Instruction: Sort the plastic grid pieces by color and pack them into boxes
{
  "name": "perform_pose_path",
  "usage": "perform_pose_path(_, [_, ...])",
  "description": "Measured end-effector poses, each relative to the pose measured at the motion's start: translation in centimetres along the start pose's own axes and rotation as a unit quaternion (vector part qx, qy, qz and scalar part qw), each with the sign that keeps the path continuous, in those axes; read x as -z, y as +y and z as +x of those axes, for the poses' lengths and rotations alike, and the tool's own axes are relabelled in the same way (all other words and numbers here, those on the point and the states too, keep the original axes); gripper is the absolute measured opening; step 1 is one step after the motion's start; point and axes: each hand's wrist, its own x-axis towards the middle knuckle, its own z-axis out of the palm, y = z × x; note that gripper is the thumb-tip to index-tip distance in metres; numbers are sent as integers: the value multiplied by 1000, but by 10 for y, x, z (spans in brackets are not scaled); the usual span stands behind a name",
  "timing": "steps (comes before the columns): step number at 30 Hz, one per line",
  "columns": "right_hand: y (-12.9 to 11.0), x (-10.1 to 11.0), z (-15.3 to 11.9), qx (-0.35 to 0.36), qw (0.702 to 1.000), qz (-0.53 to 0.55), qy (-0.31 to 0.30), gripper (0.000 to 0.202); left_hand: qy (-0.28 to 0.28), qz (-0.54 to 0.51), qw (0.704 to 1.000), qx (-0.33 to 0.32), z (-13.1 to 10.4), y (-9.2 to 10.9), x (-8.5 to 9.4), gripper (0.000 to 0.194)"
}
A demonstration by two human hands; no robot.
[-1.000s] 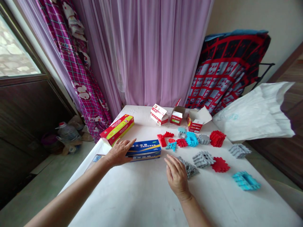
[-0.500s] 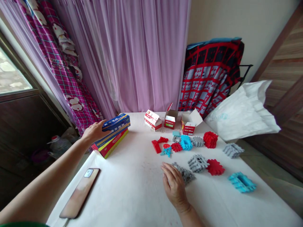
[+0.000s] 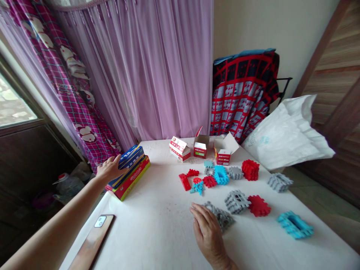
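Observation:
At the left table edge, my left hand (image 3: 110, 168) is at the near end of a blue box (image 3: 132, 156), its fingers apart and its thumb loose. The blue packaging lies over a red and yellow-green box (image 3: 133, 178). My right hand (image 3: 207, 233) rests on the table with its fingers stretched out, holding nothing I can see. Beside its fingertips are dark grey interlocking plastic pieces (image 3: 225, 218), partly hidden by the hand. Close by are a grey block stack (image 3: 236, 201), a red piece stack (image 3: 259, 206) and a blue block stack (image 3: 295, 225).
Small red-and-white cartons (image 3: 180, 149) stand at the back, some open. More red, blue and grey pieces (image 3: 221, 175) lie at the middle right. A phone (image 3: 94, 240) lies at the near left. A white sack (image 3: 287, 135) is beyond the right edge of the white-covered table (image 3: 157, 225).
The upper blue box has come down onto the pile, and my left hand has loosened from it. My right hand stays beside the grey pieces. The view has shifted slightly.

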Motion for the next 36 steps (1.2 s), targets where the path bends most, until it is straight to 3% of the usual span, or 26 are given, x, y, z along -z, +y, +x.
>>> perform_pose_path(4, [1,7,7,1,1000,-20,18,33,110,36,989,-88,-2,26,4,82])
perform_pose_path(6, [4,14,13,1,999,-32,34,33,132,42,981,-138,-3,48,5,73])
perform_pose_path(11, [19,49,53,4,996,-46,81,33,106,45,964,-240,-7,117,-3,65])
perform_pose_path(14, [37,86,89,12,989,-81,125,35,93,40,949,-298,-10,156,-14,65])
perform_pose_path(17, [62,125,118,8,970,-128,207,32,89,41,930,-353,-8,194,-23,64])
perform_pose_path(20, [87,154,127,-13,946,-161,282,29,94,43,908,-407,2,234,-23,64])
perform_pose_path(24, [110,169,121,-48,934,-178,307,20,112,40,877,-466,29,296,-16,61])
perform_pose_path(30, [117,172,122,-76,931,-169,315,17,173,5,874,-455,55,382,3,53])
perform_pose_path(33, [117,173,124,-81,931,-173,310,17,220,-19,880,-422,60,401,24,60])
perform_pose_path(36, [118,173,123,-84,933,-170,304,18,213,-26,925,-314,71,406,46,63])
